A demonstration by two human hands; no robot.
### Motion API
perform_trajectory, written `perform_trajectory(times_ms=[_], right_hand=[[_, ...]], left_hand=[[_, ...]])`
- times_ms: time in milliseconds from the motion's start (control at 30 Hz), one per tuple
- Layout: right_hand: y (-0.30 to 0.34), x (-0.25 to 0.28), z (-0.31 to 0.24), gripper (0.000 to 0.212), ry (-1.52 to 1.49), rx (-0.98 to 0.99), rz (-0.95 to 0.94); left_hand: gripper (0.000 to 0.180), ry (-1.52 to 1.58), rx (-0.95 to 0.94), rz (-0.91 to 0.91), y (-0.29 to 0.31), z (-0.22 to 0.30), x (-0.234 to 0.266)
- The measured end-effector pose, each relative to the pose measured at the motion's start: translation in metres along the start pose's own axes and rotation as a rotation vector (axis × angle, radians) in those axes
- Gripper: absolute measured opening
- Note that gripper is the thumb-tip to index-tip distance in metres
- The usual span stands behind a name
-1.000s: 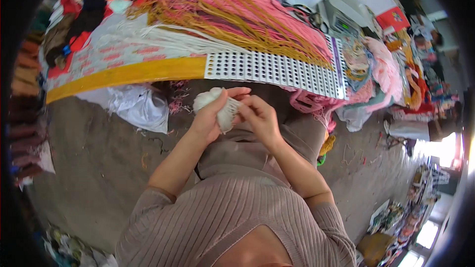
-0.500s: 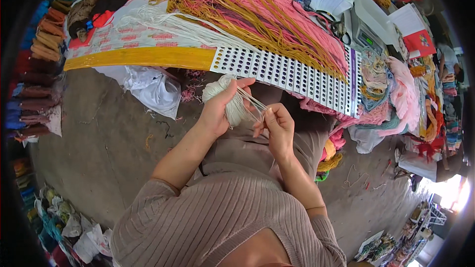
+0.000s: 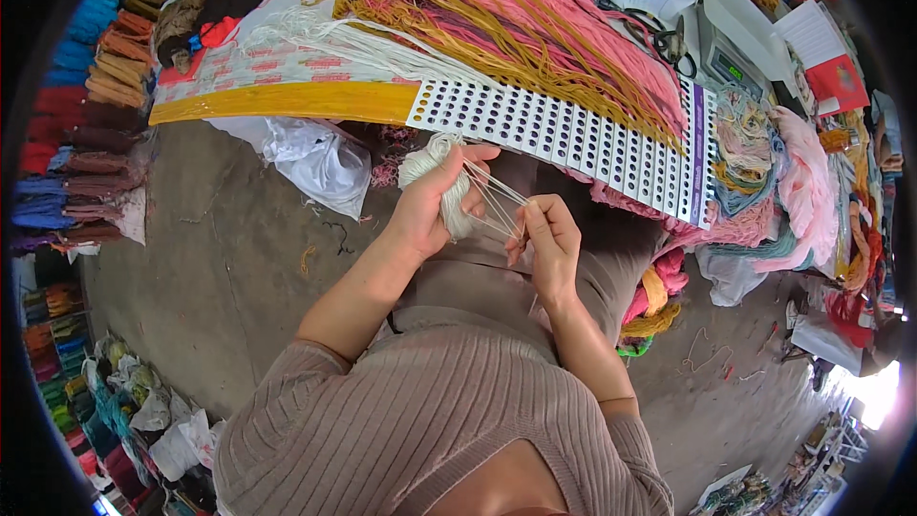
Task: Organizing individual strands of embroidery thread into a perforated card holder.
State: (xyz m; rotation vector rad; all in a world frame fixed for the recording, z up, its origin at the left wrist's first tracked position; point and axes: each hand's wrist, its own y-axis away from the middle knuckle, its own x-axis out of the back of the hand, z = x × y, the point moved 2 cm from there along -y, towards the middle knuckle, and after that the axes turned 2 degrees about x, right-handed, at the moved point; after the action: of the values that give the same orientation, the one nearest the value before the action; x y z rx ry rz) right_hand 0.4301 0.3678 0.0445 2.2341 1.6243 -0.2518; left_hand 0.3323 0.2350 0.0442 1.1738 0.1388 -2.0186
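Note:
My left hand (image 3: 432, 203) is wrapped round a bundle of white yarn (image 3: 416, 166), held over my lap just off the table's near edge. Several strands run taut from the bundle to my right hand (image 3: 548, 237). Its thumb and index finger pinch them, while the other fingers curl below. Right above the hands, a white strip card with rows of dark holes (image 3: 506, 122) lies along the table edge. White threads (image 3: 382, 50), mustard threads (image 3: 535, 62) and pink threads (image 3: 573, 29) spread back from its holes.
A yellow band (image 3: 287, 103) edges the table at left. Scissors (image 3: 684, 65), a scale with a display (image 3: 731, 69) and an open red-and-white booklet (image 3: 834, 86) lie at right. Pink yarn (image 3: 798, 172) hangs there. A white plastic bag (image 3: 320, 164) sits below the edge; yarn hanks (image 3: 115, 86) line the left.
My right hand has drawn slightly away from the left, and the strands between them are spread wider. The view has shifted a little, so the surroundings appear further right.

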Motion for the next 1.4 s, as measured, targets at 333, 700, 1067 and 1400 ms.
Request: perform_trajectory(times_ms=[333,700,1067,1400], right_hand=[[-0.002,0.005,-0.001,0.013,0.335,-0.029,-0.108],[0.037,0.186,-0.127,0.017,-0.481,0.588,0.631],[0.046,0.194,-0.161,0.015,0.795,0.690,0.878],[-0.157,0.042,-0.020,0.013,0.667,0.195,0.009]], left_hand=[[0.040,0.089,0.048,0.067,-0.005,0.009,-0.010],[0.029,0.384,-0.105,0.305,0.028,0.134,0.210],[0.047,0.293,-0.397,-0.052,0.016,0.155,0.117],[0.039,-0.343,0.389,0.084,-0.099,0.063,0.004]])
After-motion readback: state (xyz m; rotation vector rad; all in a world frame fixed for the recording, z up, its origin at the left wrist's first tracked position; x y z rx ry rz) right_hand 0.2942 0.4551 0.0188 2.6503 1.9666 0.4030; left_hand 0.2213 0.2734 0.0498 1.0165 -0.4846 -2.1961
